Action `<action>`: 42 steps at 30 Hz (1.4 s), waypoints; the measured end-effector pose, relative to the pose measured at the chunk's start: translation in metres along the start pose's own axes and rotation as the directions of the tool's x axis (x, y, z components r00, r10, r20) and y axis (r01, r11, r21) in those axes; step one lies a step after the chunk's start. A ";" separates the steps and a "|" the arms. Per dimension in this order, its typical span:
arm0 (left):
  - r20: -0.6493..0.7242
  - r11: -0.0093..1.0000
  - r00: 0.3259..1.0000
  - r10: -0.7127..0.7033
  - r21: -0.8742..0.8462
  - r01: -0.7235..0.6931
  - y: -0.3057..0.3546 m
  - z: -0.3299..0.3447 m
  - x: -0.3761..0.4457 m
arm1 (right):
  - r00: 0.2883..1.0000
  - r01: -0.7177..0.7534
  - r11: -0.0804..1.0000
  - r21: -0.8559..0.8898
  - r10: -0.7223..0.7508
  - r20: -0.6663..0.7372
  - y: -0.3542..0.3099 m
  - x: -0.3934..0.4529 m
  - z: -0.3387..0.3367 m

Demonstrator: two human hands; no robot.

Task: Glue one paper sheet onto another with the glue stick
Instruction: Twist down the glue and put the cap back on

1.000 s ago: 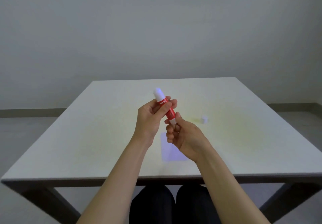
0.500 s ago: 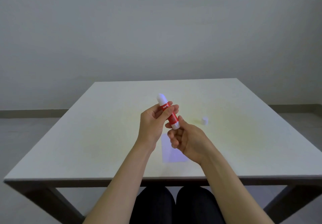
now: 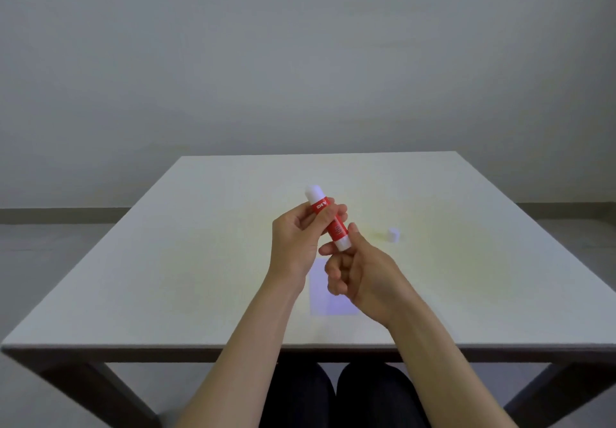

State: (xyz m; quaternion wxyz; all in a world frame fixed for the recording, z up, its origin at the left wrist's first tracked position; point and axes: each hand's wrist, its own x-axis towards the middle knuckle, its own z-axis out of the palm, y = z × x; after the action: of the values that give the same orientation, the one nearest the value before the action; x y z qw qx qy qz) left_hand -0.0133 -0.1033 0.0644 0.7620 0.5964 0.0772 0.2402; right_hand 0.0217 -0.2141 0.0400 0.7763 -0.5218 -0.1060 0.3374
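Note:
A red glue stick [image 3: 334, 227] with white ends is held tilted above the table, its white glue tip pointing up and away. My left hand [image 3: 296, 237] grips its red barrel. My right hand [image 3: 360, 274] pinches the white base at the lower end with thumb and forefinger. The white cap [image 3: 393, 234] lies on the table to the right of my hands. A pale lilac paper sheet [image 3: 321, 297] lies flat on the table below my hands, partly hidden by my right hand. I cannot make out a second sheet.
The white table [image 3: 166, 277] stretches wide on both sides of the hands, with its near edge just below the paper. A grey wall stands behind the far edge. My legs show under the table.
Both hands and the glue stick have stayed nearly in place; my right fingers have shifted slightly on the white base. The cap and the paper have not moved.

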 end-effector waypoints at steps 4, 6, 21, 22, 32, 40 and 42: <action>-0.024 0.999 1.000 0.010 -0.041 -0.011 0.000 -0.001 0.002 | 0.867 0.369 0.735 -0.569 -0.493 -0.074 0.009 0.005 0.004; -0.040 0.999 0.999 0.012 -0.041 -0.014 -0.001 0.000 0.003 | 0.537 0.354 0.149 -0.923 -0.841 0.070 0.017 0.009 0.001; -0.223 0.970 0.975 -0.003 0.235 0.056 -0.013 -0.032 0.002 | 0.883 -0.313 -0.130 -0.941 -0.405 -0.238 0.010 0.054 -0.109; -0.237 0.973 0.971 -0.015 0.219 0.069 -0.013 -0.034 0.002 | 0.886 -0.306 -0.127 -0.943 -0.401 -0.233 0.011 0.056 -0.112; -0.196 0.960 0.979 -0.053 0.261 0.104 -0.014 -0.032 -0.004 | 0.842 0.397 0.808 -0.435 -0.510 -0.178 -0.018 0.026 -0.034; -0.034 0.919 0.999 -0.004 0.393 0.017 0.000 -0.020 -0.011 | 0.835 0.470 0.793 -0.388 -0.542 -0.097 -0.024 0.006 0.003; -0.021 0.916 1.000 0.000 0.401 0.008 0.000 -0.022 -0.011 | 0.826 0.478 0.772 -0.420 -0.557 -0.083 -0.025 0.003 0.004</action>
State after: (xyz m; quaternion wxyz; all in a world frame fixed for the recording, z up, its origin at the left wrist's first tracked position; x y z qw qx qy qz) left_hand -0.0322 -0.0896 0.0568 0.6235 0.7370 0.1337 0.2238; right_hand 0.0324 -0.2150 0.0635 0.7292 -0.6439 -0.2298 0.0272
